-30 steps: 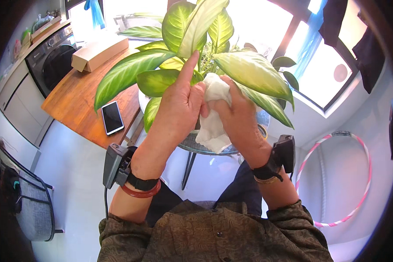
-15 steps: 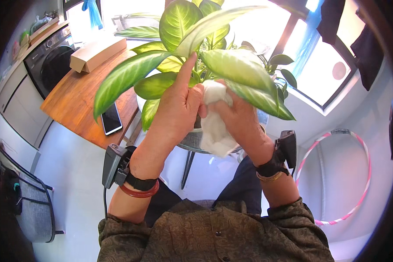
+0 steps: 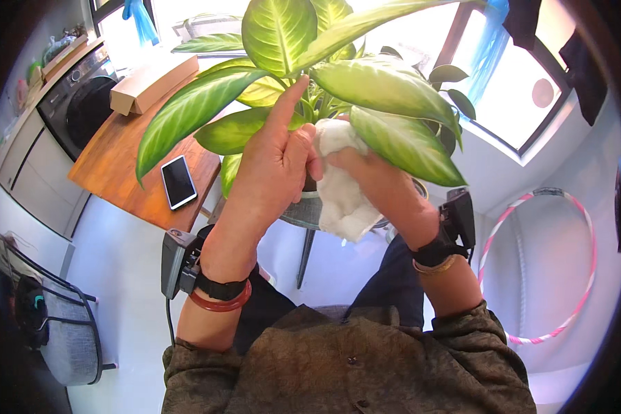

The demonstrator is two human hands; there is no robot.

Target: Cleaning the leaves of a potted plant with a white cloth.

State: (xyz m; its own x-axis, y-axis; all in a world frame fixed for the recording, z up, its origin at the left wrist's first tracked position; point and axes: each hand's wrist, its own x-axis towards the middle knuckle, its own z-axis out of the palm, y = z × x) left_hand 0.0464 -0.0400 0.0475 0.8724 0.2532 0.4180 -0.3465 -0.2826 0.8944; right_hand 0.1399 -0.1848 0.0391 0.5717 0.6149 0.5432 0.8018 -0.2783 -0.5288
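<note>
A leafy potted plant (image 3: 279,34) with broad green and pale-yellow leaves stands in front of me. My left hand (image 3: 272,162) is raised at its near side, index finger stretched up to the base of a leaf, thumb apart from it, other fingers partly curled and hidden. My right hand (image 3: 386,186) grips a crumpled white cloth (image 3: 341,200), its thumb pressed on the front. The cloth hangs below the hand and touches or nearly touches my left fingers. A low leaf (image 3: 410,145) covers the right fingertips. The pot is mostly hidden behind hands and cloth.
The plant stands on a small round table (image 3: 303,212). A wooden table (image 3: 127,162) to the left bears a phone (image 3: 179,183) and a cardboard box (image 3: 154,83). A chair (image 3: 72,338) stands lower left; a pink-and-white hoop (image 3: 592,255) leans at right.
My view has shifted slightly, and the leaves spread a little wider. The right hand with the cloth has moved slightly beneath the leaf. The left index finger stays at the leaf base.
</note>
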